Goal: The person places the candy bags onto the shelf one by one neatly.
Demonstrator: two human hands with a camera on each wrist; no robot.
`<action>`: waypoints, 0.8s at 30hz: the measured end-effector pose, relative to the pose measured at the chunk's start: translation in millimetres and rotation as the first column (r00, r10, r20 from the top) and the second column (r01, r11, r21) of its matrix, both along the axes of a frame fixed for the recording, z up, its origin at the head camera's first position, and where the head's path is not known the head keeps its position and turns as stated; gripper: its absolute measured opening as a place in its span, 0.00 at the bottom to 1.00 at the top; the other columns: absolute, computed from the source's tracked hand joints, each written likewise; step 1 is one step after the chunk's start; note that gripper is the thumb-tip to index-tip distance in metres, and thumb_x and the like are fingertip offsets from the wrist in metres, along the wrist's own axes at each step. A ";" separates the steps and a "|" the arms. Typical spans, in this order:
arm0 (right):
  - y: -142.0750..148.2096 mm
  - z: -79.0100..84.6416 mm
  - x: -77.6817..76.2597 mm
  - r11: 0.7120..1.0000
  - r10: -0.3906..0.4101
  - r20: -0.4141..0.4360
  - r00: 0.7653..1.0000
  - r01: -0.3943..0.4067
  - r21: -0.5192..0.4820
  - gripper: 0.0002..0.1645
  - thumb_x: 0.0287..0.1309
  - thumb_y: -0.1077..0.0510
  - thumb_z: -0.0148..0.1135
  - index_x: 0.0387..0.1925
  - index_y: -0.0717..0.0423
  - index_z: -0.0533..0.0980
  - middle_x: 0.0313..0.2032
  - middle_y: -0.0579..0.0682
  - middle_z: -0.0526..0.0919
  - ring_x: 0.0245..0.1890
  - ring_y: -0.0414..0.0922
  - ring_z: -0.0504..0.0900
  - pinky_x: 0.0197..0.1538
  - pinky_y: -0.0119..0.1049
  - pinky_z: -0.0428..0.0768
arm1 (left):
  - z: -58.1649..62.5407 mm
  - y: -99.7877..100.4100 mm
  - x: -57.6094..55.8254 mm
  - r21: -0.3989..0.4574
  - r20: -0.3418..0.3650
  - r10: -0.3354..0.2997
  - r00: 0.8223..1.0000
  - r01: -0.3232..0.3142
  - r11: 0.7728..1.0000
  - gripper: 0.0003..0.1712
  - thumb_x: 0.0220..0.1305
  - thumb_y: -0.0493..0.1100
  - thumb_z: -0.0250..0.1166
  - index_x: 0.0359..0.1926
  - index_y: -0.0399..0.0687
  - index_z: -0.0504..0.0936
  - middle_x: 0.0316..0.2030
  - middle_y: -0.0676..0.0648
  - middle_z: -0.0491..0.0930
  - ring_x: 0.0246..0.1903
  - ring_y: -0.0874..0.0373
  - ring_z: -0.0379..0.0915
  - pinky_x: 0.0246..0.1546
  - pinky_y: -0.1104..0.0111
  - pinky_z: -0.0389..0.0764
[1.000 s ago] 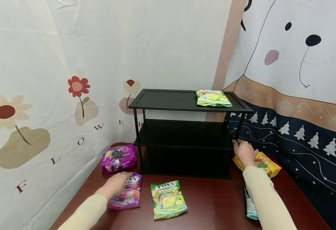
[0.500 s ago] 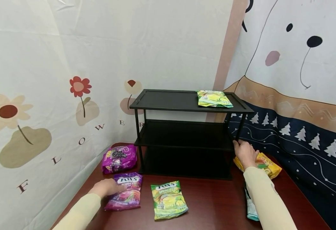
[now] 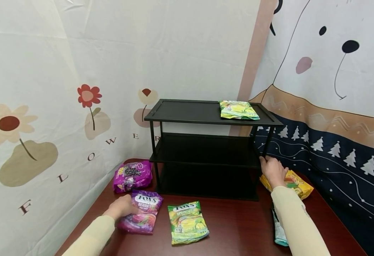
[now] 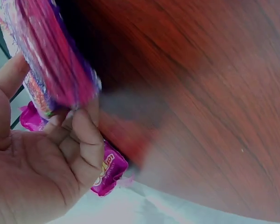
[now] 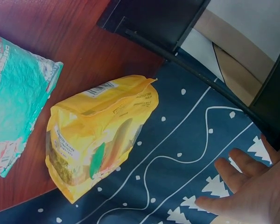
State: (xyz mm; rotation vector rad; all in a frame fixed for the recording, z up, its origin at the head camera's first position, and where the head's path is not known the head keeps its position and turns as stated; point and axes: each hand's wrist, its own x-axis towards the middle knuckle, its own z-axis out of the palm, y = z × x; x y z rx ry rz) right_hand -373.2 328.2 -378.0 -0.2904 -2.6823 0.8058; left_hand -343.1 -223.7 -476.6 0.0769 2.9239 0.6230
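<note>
A pale sleeve point(image 3: 92, 236) entered at the lower left of the head view, another at the lower right. Near the right one, a teal packet point(image 3: 280, 232) lay partly hidden under the forearm. At the bottom centre a yellow-green FOX'S bag point(image 3: 188, 223) lay face up on the reddish-brown surface point(image 3: 231, 227). To its left, in the lower left, the person's left hand point(image 3: 121, 207) had its grip pinching a purple FOX'S Berries bag point(image 3: 145, 217) along the left side, thumb on one face and fingers on the other; whether the bag touched the surface could not be told.

Farther up, at the right of centre, the right hand point(image 3: 273, 171) touched the right side of a black three-tier shelf point(image 3: 187, 109). In the right wrist view some of its fingers were loosely spread at the lower right; whether its grip pinched the frame could not be told. A yellow bag point(image 3: 299, 184) lay just behind this hand. At the left, beside the shelf, lay a purple bag with a grape picture point(image 3: 132, 176). A second yellow-green bag point(image 3: 238, 109) rested on the right half of the top tier. Behind everything hung a white flower-printed cloth point(image 3: 36, 64) and, at the right, a bear-printed one point(image 3: 321, 81).
</note>
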 end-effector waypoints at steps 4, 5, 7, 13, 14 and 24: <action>0.1 -1.0 0.0 1.000 -0.008 -0.008 1.000 0.008 0.005 0.33 0.77 0.45 0.40 0.62 0.69 0.71 0.59 0.74 0.71 0.61 0.72 0.65 0.65 0.74 0.42 | -1.1 -0.2 -3.3 0.062 -0.025 -0.020 1.000 0.021 0.998 0.41 0.49 0.48 0.78 0.53 0.19 0.72 0.48 0.27 0.77 0.49 0.33 0.75 0.54 0.41 0.73; 0.2 -1.0 0.1 1.000 -0.007 -0.010 1.000 0.007 0.007 0.33 0.77 0.45 0.40 0.62 0.69 0.72 0.59 0.75 0.72 0.60 0.72 0.65 0.64 0.74 0.43 | -0.9 -0.5 -4.1 0.073 -0.025 -0.024 0.999 0.025 0.997 0.40 0.48 0.46 0.78 0.52 0.19 0.72 0.47 0.27 0.77 0.49 0.33 0.75 0.54 0.42 0.73; 0.4 -1.0 0.3 1.000 -0.006 -0.010 1.000 0.006 0.006 0.34 0.77 0.44 0.40 0.62 0.69 0.71 0.59 0.75 0.71 0.60 0.72 0.65 0.65 0.74 0.42 | -0.8 -1.5 -6.0 0.090 -0.025 -0.022 0.999 0.024 0.996 0.37 0.47 0.44 0.79 0.50 0.19 0.74 0.44 0.29 0.79 0.46 0.36 0.77 0.53 0.43 0.74; 0.5 0.2 0.6 1.000 -0.001 0.000 1.000 0.001 -0.003 0.35 0.77 0.44 0.39 0.64 0.70 0.69 0.62 0.75 0.69 0.63 0.73 0.63 0.65 0.75 0.40 | 3.5 -2.5 -8.5 0.127 -0.060 -0.013 0.998 0.021 0.992 0.27 0.43 0.40 0.80 0.39 0.25 0.80 0.36 0.36 0.82 0.38 0.43 0.78 0.48 0.45 0.77; 0.5 0.2 0.3 1.000 -0.003 0.002 1.000 0.003 -0.004 0.34 0.77 0.44 0.39 0.64 0.69 0.70 0.61 0.75 0.70 0.63 0.72 0.63 0.65 0.75 0.40 | 4.8 -2.4 -8.2 0.136 -0.070 -0.014 0.997 0.023 0.990 0.25 0.42 0.40 0.80 0.38 0.26 0.81 0.35 0.37 0.82 0.37 0.44 0.78 0.48 0.46 0.78; -0.9 -0.3 0.5 1.000 -0.005 -0.006 1.000 0.005 -0.006 0.33 0.77 0.45 0.39 0.62 0.70 0.71 0.60 0.75 0.71 0.62 0.72 0.64 0.65 0.75 0.41 | 22.1 1.9 -4.1 0.179 -0.140 -0.062 0.988 0.087 0.980 0.11 0.44 0.34 0.76 0.32 0.36 0.86 0.30 0.45 0.84 0.31 0.52 0.77 0.42 0.51 0.79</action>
